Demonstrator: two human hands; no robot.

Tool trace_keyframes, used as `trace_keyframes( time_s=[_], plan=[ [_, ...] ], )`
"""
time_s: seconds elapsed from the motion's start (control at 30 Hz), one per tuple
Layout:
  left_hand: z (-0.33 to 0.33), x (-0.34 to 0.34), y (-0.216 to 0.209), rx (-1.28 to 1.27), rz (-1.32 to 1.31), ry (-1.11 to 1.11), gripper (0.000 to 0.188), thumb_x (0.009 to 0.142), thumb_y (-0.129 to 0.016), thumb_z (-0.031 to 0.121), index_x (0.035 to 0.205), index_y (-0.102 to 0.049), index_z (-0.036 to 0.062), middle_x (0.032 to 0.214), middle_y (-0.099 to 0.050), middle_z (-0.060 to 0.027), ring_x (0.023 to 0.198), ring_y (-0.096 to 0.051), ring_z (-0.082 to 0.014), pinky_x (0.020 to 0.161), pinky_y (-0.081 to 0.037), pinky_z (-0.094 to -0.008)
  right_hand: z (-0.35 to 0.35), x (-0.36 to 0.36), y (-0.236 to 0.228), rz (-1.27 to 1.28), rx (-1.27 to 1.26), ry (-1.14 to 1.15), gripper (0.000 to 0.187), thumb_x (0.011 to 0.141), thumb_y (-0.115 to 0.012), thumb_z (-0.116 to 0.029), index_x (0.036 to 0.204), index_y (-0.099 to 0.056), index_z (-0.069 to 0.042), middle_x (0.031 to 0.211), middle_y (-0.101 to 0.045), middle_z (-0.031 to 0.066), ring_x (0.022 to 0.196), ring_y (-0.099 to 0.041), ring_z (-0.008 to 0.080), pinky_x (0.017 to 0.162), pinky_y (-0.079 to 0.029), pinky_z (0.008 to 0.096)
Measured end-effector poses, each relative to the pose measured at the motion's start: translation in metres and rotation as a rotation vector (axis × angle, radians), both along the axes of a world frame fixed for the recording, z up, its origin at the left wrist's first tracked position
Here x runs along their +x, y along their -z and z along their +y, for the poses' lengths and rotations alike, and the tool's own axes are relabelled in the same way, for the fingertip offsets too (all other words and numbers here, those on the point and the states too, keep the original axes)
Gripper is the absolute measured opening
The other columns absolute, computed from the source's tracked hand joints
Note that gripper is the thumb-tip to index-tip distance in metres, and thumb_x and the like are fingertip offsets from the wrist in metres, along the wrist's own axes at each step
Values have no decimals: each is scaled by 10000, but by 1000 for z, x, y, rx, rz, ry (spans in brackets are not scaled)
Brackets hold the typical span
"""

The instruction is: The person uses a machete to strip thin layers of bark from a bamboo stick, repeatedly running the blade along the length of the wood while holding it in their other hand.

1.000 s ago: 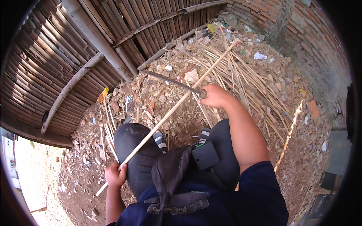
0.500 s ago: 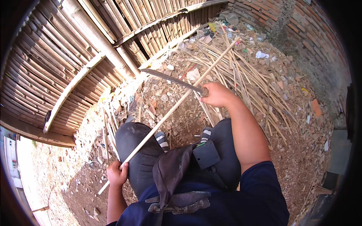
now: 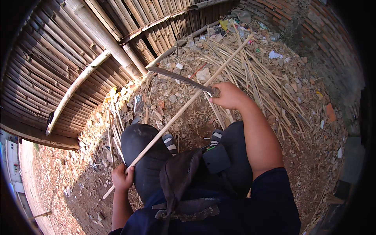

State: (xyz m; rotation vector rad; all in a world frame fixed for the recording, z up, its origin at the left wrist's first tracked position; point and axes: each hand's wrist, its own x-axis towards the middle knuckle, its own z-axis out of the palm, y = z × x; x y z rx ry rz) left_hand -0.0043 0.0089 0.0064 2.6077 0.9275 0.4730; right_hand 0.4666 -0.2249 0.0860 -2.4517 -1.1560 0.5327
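My left hand [image 3: 122,179] is closed around the lower end of a long, pale bamboo strip [image 3: 168,125], beside my left knee. The strip slants up and away to the right, passing over my left thigh, and its far end lies above a heap of cut strips. In my right hand [image 3: 230,96] is the handle of a machete [image 3: 178,80], held in front of my right knee. Its long dark blade points to the left and crosses the strip close to the handle. Whether blade and strip touch there, I cannot tell.
A heap of thin bamboo strips [image 3: 258,78] lies ahead to the right, over rubble and litter. More strips [image 3: 115,133] lean by my left knee. A bamboo-pole wall [image 3: 58,66] stands at the left and a brick wall [image 3: 325,39] at the right. A black pouch [image 3: 216,159] sits on my lap.
The machete blade has turned slightly, and my right hand has shifted a little up and to the right. My left hand keeps its hold on the strip. The whole view has moved slightly.
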Motion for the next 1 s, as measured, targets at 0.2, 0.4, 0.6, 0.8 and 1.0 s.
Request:
trace_keyframes(
  time_s=[0.2, 0.4, 0.6, 0.8, 1.0],
  plan=[
    [-1, 2, -2, -9, -1, -6, 438, 859, -715, 309, 644, -449, 35, 585, -482, -188, 538, -517, -408, 524, -392, -480, 0, -4, -8, 58, 3, 36, 525, 810, -777, -348, 1216, -679, -30, 1125, -691, 246, 1078, -654, 397, 944, -514, 450],
    [2, -3, 4, -6, 24, -11, 419, 851, -716, 292, 650, -454, 34, 593, -486, -180, 545, -513, -399, 525, -379, -477, -1, -4, -4, 42, 38, 45, 511, 796, -784, -335, 1191, -691, -26, 1085, -697, 250, 1050, -661, 399, 930, -517, 447],
    [1, 1, 3, -23, -28, -1, 419, 849, -721, 284, 651, -456, 27, 589, -478, -180, 539, -504, -392, 523, -370, -474, -4, -1, 4, 10, 173, 38, 440, 780, -802, -290, 1127, -718, -32, 902, -702, 235, 866, -685, 387, 801, -525, 429],
    [1, -1, 5, -21, -13, -16, 426, 849, -724, 288, 649, -447, 33, 589, -476, -172, 538, -505, -390, 521, -370, -471, -2, -3, -5, 41, 72, 41, 514, 782, -796, -319, 1195, -693, -32, 1080, -701, 251, 1034, -671, 403, 924, -521, 439],
    [0, 2, 3, 8, -28, -6, 438, 852, -723, 305, 647, -443, 37, 585, -474, -170, 529, -501, -387, 516, -370, -469, -4, -4, -7, 29, 94, 34, 510, 780, -798, -322, 1185, -696, -30, 1052, -704, 252, 1016, -675, 400, 918, -522, 436]
  ],
)
